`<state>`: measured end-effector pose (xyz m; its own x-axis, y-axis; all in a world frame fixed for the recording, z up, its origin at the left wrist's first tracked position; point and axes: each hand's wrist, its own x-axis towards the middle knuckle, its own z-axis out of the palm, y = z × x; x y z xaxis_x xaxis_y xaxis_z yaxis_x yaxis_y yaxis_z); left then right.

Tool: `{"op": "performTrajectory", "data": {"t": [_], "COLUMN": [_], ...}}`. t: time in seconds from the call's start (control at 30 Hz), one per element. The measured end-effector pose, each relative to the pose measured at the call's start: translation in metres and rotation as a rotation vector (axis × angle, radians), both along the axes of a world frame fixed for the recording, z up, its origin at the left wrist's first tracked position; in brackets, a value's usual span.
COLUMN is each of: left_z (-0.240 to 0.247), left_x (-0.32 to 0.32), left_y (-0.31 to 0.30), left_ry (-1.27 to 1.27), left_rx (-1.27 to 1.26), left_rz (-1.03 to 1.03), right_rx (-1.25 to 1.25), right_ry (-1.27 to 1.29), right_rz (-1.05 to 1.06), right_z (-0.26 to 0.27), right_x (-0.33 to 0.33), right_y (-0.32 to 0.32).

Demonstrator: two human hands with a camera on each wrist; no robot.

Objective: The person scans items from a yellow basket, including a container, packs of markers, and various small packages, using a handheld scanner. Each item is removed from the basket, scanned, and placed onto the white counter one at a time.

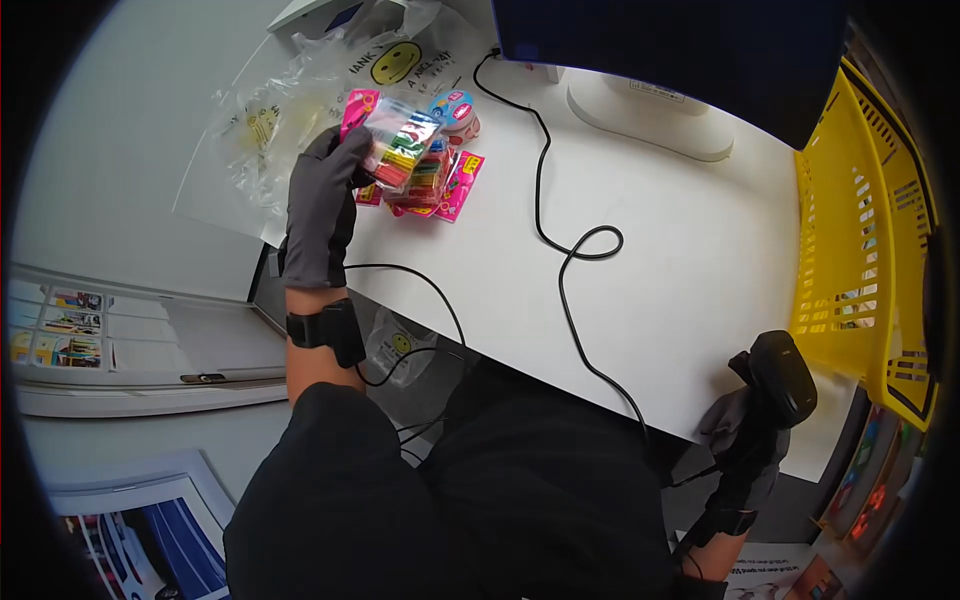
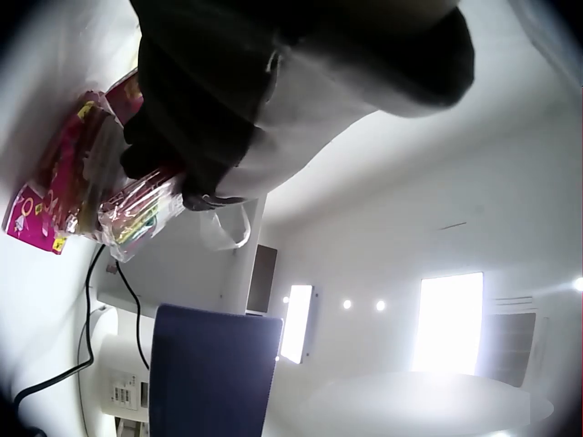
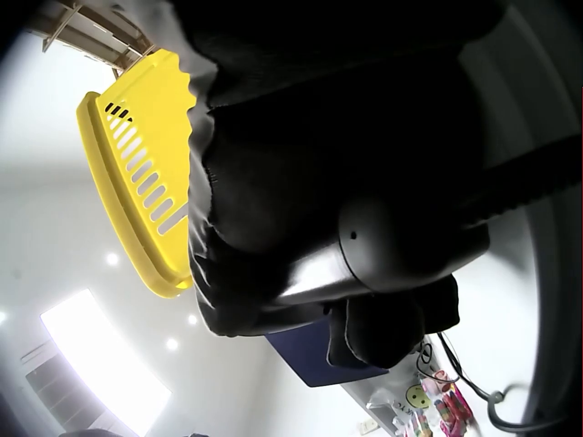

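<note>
My gloved left hand (image 1: 325,205) pinches a clear packet of coloured sticks (image 1: 404,140) at its near left edge, tilted above the table. Just beneath it lies another packet of coloured sticks (image 1: 431,178), overlapped by the one I hold, with bright pink cards (image 1: 462,185) around them. A round blue and pink tub (image 1: 455,112) is right beside the packets. At the table's near right, my gloved right hand (image 1: 745,440) grips a black barcode scanner (image 1: 783,378), its rounded head over the table edge. In the right wrist view, dark fingers (image 3: 387,330) wrap under its handle.
Crumpled clear plastic bags (image 1: 275,135) with a smiley print lie at the far left. A black cable (image 1: 545,190) loops across the white table (image 1: 690,250). A monitor (image 1: 670,50) stands at the back, and a yellow basket (image 1: 835,230) along the right side.
</note>
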<state>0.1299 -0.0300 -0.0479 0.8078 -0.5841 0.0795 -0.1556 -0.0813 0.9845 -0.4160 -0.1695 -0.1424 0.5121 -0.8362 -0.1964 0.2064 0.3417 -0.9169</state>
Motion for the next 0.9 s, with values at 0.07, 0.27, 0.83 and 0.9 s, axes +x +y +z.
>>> {"op": "performTrajectory", "data": {"t": [0.07,0.27,0.83,0.9], "left_z": [-0.011,-0.028,0.058,0.081], "left_x": [0.006,0.006,-0.105,-0.134], "left_y": [0.001,-0.008,-0.043,-0.064], "left_ry": [-0.025,-0.437,-0.954,-0.991], "left_rx": [0.105,0.634,-0.278,-0.329], "left_rz": [0.007,0.182,0.081,-0.061], "right_rx": [0.01,0.029,0.204,0.247], "right_ry": [0.004,-0.002,-0.129,-0.153], "right_rz": [0.01,0.06,0.208,0.215], "right_z": [-0.003,-0.012,0.024,0.025], "right_x": [-0.005,-0.013,-0.018,-0.026], "right_y": [-0.002,-0.003,-0.008,-0.015]}}
